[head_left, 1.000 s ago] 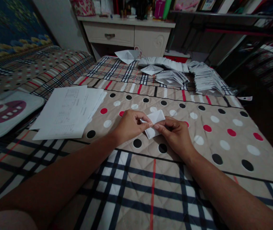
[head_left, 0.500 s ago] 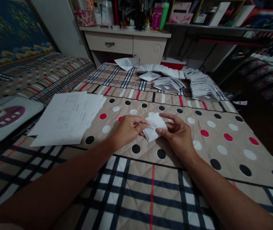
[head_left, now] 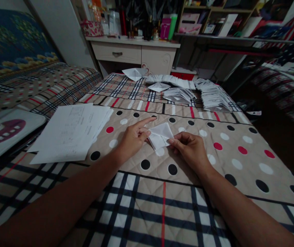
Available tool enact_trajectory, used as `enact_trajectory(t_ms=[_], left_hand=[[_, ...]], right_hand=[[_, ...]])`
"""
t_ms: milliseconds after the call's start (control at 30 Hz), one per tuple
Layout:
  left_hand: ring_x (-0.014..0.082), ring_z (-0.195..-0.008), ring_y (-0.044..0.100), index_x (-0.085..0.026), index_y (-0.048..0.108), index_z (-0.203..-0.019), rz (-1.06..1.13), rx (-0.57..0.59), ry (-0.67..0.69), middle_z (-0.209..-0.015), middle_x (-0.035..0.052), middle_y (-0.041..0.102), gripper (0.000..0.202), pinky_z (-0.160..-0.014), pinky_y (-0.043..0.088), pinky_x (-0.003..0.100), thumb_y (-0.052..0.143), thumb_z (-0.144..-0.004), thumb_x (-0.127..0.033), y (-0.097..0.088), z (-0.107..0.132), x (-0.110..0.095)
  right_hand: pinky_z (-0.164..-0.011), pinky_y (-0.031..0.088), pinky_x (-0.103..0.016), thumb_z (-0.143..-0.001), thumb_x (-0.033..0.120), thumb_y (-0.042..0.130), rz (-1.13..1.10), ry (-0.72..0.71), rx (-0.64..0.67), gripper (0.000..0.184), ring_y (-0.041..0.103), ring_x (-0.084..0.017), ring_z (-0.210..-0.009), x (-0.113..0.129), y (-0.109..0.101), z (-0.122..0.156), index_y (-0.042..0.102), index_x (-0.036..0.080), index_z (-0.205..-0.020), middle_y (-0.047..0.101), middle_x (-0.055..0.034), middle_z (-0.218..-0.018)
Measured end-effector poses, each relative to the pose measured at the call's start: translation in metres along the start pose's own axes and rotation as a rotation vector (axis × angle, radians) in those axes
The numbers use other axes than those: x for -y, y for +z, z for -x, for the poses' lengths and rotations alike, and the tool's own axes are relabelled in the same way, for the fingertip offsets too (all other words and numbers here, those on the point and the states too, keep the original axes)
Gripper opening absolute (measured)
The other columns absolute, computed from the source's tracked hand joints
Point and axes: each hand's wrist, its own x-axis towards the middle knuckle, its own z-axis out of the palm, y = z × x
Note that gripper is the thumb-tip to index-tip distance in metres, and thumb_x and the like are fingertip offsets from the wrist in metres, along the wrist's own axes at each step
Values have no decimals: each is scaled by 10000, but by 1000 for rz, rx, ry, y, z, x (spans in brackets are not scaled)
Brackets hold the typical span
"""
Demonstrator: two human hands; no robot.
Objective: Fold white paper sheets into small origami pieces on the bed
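Observation:
A small folded piece of white paper [head_left: 160, 134] is held between both hands just above the bedspread. My left hand [head_left: 134, 138] pinches its left edge with the thumb on top, the index finger stretched out away from the paper. My right hand [head_left: 190, 146] grips the right corner between thumb and curled fingers. Faint print shows along the paper's lower fold. To the left lies a loose stack of printed sheets [head_left: 67, 128].
Toward the far end of the bedspread [head_left: 149, 195] stand rows of folded paper pieces [head_left: 212, 96], with a flatter folded paper [head_left: 134, 73] beside them. A white board with a purple oval [head_left: 33, 120] lies at left. Behind is a white dresser [head_left: 116, 48] crowded with bottles.
The paper has turned between my hands and now shows a broader folded face. My left index finger has lifted off it and straightened; my right hand has shifted slightly down. The camera view has tilted up slightly.

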Motion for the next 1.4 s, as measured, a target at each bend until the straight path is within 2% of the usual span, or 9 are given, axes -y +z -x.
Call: enact_trajectory(t_ms=[133,267,333,433,533,667,833,1133,1400], left_hand=[[155,-784,727,-133,713,-1081,-58,-71,-58,-929,75,770,313,-745,596,266,670,-772,-124,1,-3,0],[169,-713,730,-131,727,-813,-120,-169,-18,-804,61,770,101,-691,604,273,741,-714,-142,0,-1,-3],[167,-743,733,-147,712,-751,-158,-210,115,-799,51,770,26,-714,604,278,713,-735,-125,0,1,-8],[157,-826,732,-167,682,-711,-247,-213,396,-851,38,774,128,-804,593,297,638,-769,-62,0,6,-13],[152,-883,707,-180,646,-731,-369,-169,629,-874,24,759,221,-851,568,319,560,-750,23,-1,6,-11],[161,-894,629,-196,645,-783,-662,-99,748,-825,7,715,280,-836,511,324,506,-746,45,-6,3,-3],[169,-881,586,-195,659,-793,-938,195,664,-879,16,681,234,-810,448,320,521,-780,-6,-10,1,-1],[217,-951,614,-207,687,-908,-1042,387,479,-977,21,689,210,-872,394,393,604,-746,-102,-12,4,-20],[209,-943,653,-236,755,-853,-894,381,410,-968,7,737,124,-907,403,398,696,-770,-164,-18,0,-15]], right_hand=[[-466,447,-242,-753,380,741,112,-94,-22,241,579,-133,-480,-3,-4,1,671,154,-705,660,-25,-578],[-522,470,-263,-830,294,663,348,-332,-57,135,605,-147,-542,0,-7,4,688,177,-766,661,-14,-615],[-569,488,-274,-841,228,639,442,-522,-102,72,628,-157,-623,4,-7,7,687,194,-800,679,-25,-704],[-660,520,-299,-846,138,593,482,-771,-149,121,660,-186,-813,8,-8,9,678,223,-865,695,-60,-897],[-729,525,-322,-853,95,550,548,-891,-149,188,655,-191,-878,9,-10,8,664,241,-879,687,-67,-953],[-706,495,-308,-840,51,500,711,-898,-62,227,630,-183,-855,4,-10,3,649,222,-853,684,-65,-940],[-728,453,-333,-736,3,518,912,-810,74,249,553,-232,-919,2,-9,-1,642,214,-781,687,-57,-889],[-748,408,-373,-704,77,601,913,-764,219,226,550,-235,-869,5,-12,1,696,192,-874,668,-72,-933],[-761,440,-366,-791,108,619,728,-696,213,156,602,-214,-853,-1,-13,-5,727,211,-834,694,-60,-908]])
